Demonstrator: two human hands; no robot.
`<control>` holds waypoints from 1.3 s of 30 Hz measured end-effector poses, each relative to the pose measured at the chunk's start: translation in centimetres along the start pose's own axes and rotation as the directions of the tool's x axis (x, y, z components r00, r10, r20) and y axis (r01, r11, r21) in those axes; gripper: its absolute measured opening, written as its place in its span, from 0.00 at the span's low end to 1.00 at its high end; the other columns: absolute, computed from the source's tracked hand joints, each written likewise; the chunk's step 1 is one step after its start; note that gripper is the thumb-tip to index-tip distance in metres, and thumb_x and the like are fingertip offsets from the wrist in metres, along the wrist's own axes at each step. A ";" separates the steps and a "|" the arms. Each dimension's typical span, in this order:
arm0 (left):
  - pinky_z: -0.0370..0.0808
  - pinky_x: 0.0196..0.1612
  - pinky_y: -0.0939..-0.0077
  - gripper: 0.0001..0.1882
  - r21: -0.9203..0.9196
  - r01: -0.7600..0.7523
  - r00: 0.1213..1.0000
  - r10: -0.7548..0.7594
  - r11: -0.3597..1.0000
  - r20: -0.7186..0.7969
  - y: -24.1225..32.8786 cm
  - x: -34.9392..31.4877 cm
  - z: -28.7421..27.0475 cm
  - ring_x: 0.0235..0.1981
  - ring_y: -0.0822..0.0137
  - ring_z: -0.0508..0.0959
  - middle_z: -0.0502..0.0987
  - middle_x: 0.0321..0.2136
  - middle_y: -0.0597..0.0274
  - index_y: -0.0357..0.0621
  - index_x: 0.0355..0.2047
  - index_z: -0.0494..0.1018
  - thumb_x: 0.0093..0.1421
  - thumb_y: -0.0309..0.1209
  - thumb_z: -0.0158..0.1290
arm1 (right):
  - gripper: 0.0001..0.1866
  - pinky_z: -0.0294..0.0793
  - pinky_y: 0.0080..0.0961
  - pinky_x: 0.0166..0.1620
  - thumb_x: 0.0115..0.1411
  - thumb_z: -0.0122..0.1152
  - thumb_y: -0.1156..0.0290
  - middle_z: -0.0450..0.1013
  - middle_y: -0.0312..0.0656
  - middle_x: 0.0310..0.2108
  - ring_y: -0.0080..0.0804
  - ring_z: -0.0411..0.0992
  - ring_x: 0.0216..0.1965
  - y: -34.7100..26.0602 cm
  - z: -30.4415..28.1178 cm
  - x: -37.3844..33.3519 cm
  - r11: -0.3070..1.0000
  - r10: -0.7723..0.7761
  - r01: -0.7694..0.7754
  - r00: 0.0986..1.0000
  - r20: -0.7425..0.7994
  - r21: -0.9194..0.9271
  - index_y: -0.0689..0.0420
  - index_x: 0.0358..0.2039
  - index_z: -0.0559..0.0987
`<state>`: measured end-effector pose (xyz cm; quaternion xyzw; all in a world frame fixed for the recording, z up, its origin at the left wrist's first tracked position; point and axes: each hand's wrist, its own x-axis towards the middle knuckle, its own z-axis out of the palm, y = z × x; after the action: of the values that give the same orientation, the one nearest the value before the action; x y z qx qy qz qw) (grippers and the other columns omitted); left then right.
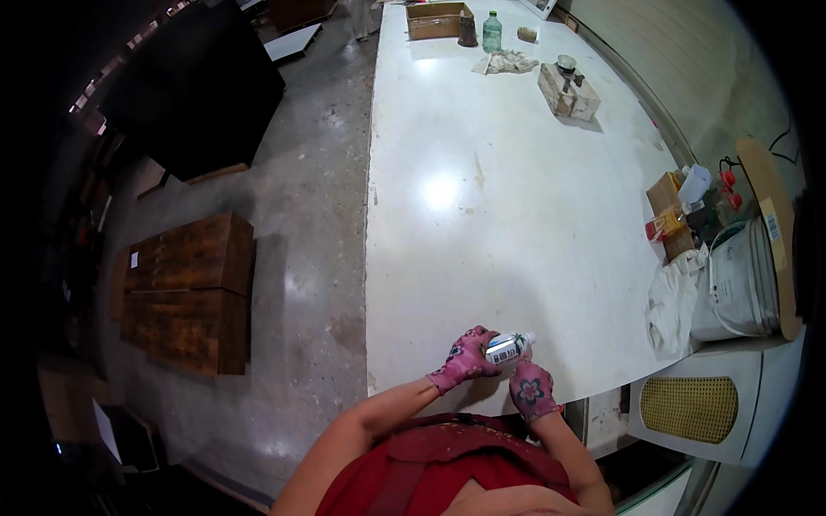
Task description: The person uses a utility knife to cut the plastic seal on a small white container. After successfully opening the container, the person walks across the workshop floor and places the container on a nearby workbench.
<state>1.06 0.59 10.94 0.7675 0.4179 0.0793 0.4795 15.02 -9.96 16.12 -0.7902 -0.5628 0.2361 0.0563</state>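
Note:
Over the near edge of a long white worktable (482,215), my left hand (465,357) in a pink patterned glove is wrapped around a small white and dark spray can (508,347) lying almost level. My right hand (532,389), gloved the same way, is just below the can's white cap end with its fingers touching the cap. Both forearms come up from the bottom of the view, above my red apron.
A white bucket (736,288), a white cloth (675,301) and small bottles (680,215) crowd the table's right edge. A wooden block (566,90), a rag (506,62), a green bottle (491,33) and a cardboard box (437,21) lie farther away. Dark wooden panels (189,292) rest on the concrete floor at left.

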 end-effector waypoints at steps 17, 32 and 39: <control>0.71 0.51 0.63 0.41 0.224 -0.131 0.991 0.132 0.966 0.015 0.8 0.1 -2.3 0.48 0.50 0.72 0.72 0.44 0.47 0.46 0.55 0.68 0.38 0.41 0.67 | 0.15 0.75 0.45 0.32 0.61 0.45 0.69 0.75 0.56 0.27 0.54 0.76 0.28 -0.5 -0.2 2.5 0.997 0.018 -0.019 1.000 0.021 0.069 0.67 0.43 0.70; 0.72 0.48 0.64 0.33 0.427 -0.093 0.982 0.155 0.900 -0.113 1.8 1.7 -1.0 0.42 0.54 0.75 0.73 0.40 0.54 0.49 0.46 0.72 0.35 0.41 0.65 | 0.11 0.75 0.44 0.29 0.60 0.46 0.69 0.75 0.53 0.25 0.53 0.75 0.27 -0.3 -0.9 1.9 0.999 -0.047 0.047 0.997 -0.056 0.003 0.64 0.37 0.71; 0.74 0.49 0.66 0.37 0.320 -0.004 1.000 -0.002 0.947 0.019 3.5 0.0 -0.4 0.44 0.56 0.76 0.74 0.40 0.55 0.47 0.50 0.71 0.36 0.41 0.65 | 0.12 0.75 0.44 0.30 0.62 0.45 0.69 0.75 0.55 0.24 0.53 0.75 0.26 -0.2 -2.0 -1.2 1.000 -0.001 0.001 1.000 -0.005 0.031 0.66 0.38 0.71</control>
<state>2.86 0.24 13.98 0.8362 0.4202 0.0034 0.3524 15.44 -10.64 18.30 -0.7894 -0.5594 0.2430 0.0702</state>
